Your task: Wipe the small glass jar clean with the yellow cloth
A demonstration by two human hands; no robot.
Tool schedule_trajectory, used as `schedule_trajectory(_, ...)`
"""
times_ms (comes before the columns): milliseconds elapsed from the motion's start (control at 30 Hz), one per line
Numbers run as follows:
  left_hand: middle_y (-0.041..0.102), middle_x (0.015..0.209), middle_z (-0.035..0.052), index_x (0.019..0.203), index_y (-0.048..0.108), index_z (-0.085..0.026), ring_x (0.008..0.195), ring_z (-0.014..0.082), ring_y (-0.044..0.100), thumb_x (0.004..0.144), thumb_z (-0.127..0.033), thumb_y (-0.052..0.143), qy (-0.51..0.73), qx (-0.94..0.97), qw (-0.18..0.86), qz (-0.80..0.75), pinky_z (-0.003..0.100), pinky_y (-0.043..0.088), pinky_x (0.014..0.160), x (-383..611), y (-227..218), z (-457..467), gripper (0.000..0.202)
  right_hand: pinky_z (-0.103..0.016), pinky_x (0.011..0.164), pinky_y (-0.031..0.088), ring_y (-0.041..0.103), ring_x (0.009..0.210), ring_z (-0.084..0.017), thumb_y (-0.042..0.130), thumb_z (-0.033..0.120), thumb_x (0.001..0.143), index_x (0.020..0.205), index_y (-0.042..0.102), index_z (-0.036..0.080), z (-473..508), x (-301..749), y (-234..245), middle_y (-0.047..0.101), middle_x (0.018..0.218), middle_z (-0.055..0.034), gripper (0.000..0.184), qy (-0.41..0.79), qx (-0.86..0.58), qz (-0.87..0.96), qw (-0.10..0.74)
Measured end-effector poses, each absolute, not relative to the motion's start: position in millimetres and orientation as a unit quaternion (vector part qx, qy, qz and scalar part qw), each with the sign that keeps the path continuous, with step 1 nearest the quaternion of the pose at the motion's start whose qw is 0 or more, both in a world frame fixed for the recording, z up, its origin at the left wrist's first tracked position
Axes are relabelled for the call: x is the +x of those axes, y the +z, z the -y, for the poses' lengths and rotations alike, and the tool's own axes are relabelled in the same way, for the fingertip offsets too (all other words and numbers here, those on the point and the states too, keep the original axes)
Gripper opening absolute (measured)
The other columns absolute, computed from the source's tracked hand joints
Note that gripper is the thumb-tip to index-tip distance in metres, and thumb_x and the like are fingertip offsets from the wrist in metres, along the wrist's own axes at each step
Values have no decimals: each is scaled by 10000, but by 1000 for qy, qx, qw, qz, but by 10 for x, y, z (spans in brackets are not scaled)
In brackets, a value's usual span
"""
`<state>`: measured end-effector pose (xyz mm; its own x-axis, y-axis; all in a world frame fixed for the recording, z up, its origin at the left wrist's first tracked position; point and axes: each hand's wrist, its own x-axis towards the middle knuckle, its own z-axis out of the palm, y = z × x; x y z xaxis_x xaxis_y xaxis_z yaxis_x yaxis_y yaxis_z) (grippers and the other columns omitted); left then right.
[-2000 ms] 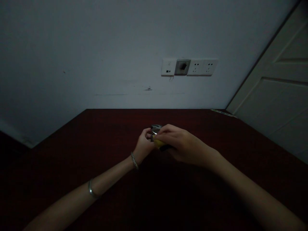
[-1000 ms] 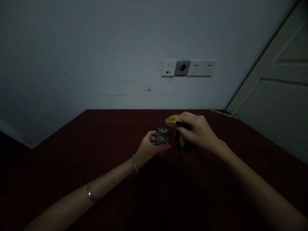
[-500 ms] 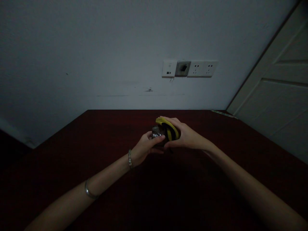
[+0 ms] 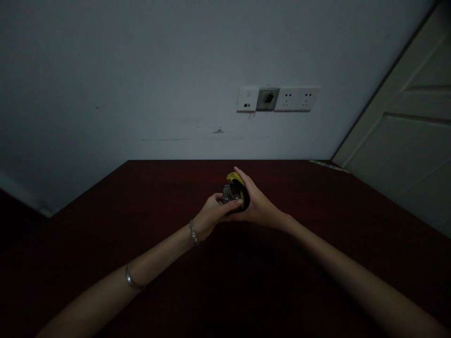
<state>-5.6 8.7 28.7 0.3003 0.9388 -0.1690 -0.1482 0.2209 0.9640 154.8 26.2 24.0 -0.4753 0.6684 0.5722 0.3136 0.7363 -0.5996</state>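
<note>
My left hand (image 4: 213, 213) grips a small, shiny, clear-and-dark object (image 4: 229, 192) with its thumb laid along the near side; the glints look like clear plastic. Curled round a yellow-and-black rounded object (image 4: 235, 178) is my right hand (image 4: 260, 202), which covers much of it. The yellow-and-black piece curves over the right side of the shiny one, and the two are touching or nearly so. In this dim light I cannot tell exactly what either is. Both hands are together above the dark red table (image 4: 169, 188).
Behind the table rises a pale wall (image 4: 158, 70) with a row of sockets (image 4: 298, 99). A white panelled door (image 4: 416, 136) stands at the right. A thin patterned strip (image 4: 327, 165) lies at the table's back right edge.
My right hand has moved left and turned, bringing the yellow-and-black object closer over the shiny one and hiding more of it. My left hand has hardly moved.
</note>
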Motion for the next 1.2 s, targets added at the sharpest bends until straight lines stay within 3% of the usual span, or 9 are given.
schedule_trajectory(233, 652, 897, 75, 942, 591, -109, 715, 121, 627, 629, -311, 800, 413, 473, 645, -435, 244, 523, 622, -60, 323, -79, 427, -478, 1091, 323, 392, 1287, -317, 800, 315, 610, 1483, 113, 232, -255, 1528, 169, 364, 1402, -152, 1114, 222, -304, 807, 456)
schedule_trajectory(400, 650, 806, 57, 1011, 521, -109, 652, 130, 646, 683, -399, 759, 399, 515, 624, -431, 300, 541, 658, -110, 293, -107, 498, -474, 1058, 354, 451, 1246, -307, 776, 339, 597, 1468, 139, 208, -328, 1558, 214, 414, 1380, -157, 1087, 327, -325, 725, 512)
schedule_trajectory(533, 607, 858, 26, 1110, 456, -135, 658, 114, 633, 574, -267, 831, 441, 552, 586, -395, 281, 530, 664, -109, 142, -183, 668, -493, 1080, 313, 436, 1265, -322, 786, 415, 549, 1441, 200, 165, -374, 1585, 319, 432, 1377, -181, 1096, 378, -367, 660, 536)
schedule_trajectory(633, 554, 1109, 93, 1290, 318, -195, 748, 131, 644, 510, -179, 846, 471, 568, 559, -377, 320, 547, 727, -92, 24, -208, 942, -496, 1076, 319, 456, 1250, -324, 780, 409, 542, 1423, 236, 143, -375, 1567, 342, 464, 1355, -187, 1069, 404, -402, 635, 522)
schedule_trajectory(700, 492, 1250, 148, 1340, 256, -217, 883, 190, 651, 520, -175, 836, 464, 580, 568, -355, 379, 549, 801, -83, -21, -199, 1005, -487, 1076, 324, 455, 1253, -321, 777, 401, 543, 1424, 243, 144, -358, 1531, 320, 459, 1363, -185, 1062, 418, -417, 627, 508)
schedule_trajectory(833, 472, 1328, 181, 1312, 299, -180, 1184, 301, 531, 524, -187, 835, 464, 629, 521, -342, 477, 449, 995, -77, -45, -172, 953, -444, 1087, 323, 404, 1294, -326, 784, 398, 531, 1442, 227, 107, -289, 1457, 271, 386, 1419, -208, 1107, 429, -421, 645, 472)
schedule_trajectory(1000, 557, 1248, 165, 1224, 381, -166, 1147, 304, 565, 546, -196, 822, 478, 639, 484, -360, 500, 447, 990, -72, -67, -179, 809, -415, 1114, 280, 340, 1338, -327, 802, 410, 537, 1452, 225, 96, -235, 1469, 293, 335, 1464, -204, 1126, 408, -419, 688, 430)
schedule_trajectory(1100, 563, 1239, 162, 1206, 389, -164, 1142, 298, 570, 547, -201, 821, 492, 629, 486, -354, 484, 460, 979, -63, -72, -179, 789, -440, 1106, 289, 386, 1311, -308, 755, 465, 616, 1418, 320, 171, -285, 1513, 308, 401, 1439, -149, 958, 432, -404, 686, 424)
schedule_trajectory(1200, 565, 1236, 157, 1186, 397, -168, 1147, 291, 567, 540, -197, 826, 492, 625, 498, -346, 473, 455, 990, -52, -51, -154, 777, -457, 1038, 382, 516, 1195, -279, 593, 537, 770, 1276, 496, 231, -367, 1557, 320, 566, 1292, -93, 599, 482, -426, 626, 442)
